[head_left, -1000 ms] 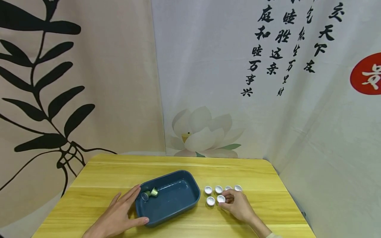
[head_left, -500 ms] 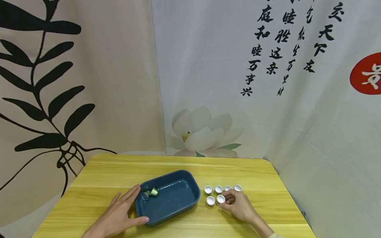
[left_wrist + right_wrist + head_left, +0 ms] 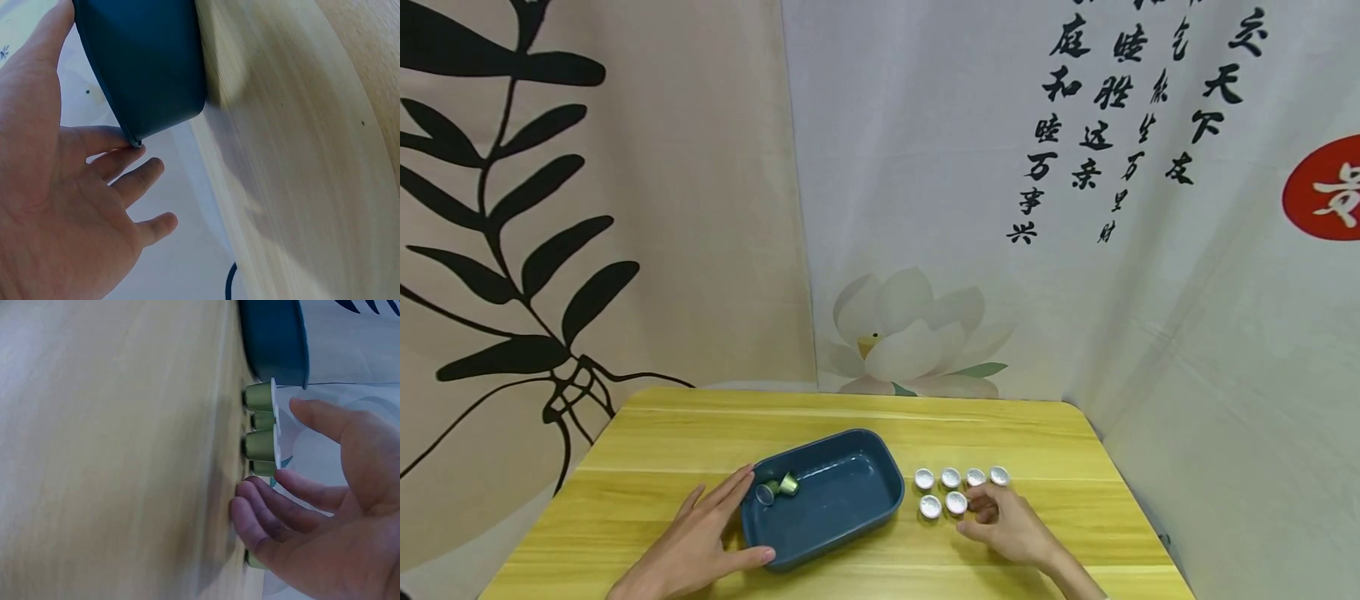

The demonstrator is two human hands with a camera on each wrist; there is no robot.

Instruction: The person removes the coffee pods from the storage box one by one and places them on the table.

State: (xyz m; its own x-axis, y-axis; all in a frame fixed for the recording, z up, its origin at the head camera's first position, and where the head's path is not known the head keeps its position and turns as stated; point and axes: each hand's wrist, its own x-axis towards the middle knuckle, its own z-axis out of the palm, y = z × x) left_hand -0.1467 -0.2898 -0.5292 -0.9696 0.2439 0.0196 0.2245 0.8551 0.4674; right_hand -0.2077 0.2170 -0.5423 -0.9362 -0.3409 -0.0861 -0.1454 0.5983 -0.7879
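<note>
My left hand (image 3: 696,537) spreads over the left end of a dark blue rectangular tray (image 3: 842,496), thumb at the near rim and straight fingertips at the left rim. Inside that end lie two small green coffee capsules (image 3: 788,484). Right of the tray, several capsules stand lid-up in two rows. My right hand (image 3: 1011,529) is beside the near row's right capsule (image 3: 956,503), its thumb and fingers spread apart with nothing gripped. In the right wrist view, the thumb is clear of the nearer green capsule (image 3: 259,445), and the index fingertip is right at its white lid.
The back row (image 3: 951,477) of capsules stands just beyond the right fingers. All of this is on a light wooden table (image 3: 850,408) with a printed cloth (image 3: 925,208) hanging behind it.
My right thumb has come away from the near row's right capsule, and the hand has shifted slightly right. The capsule stays in place. My left hand and the tray have not moved.
</note>
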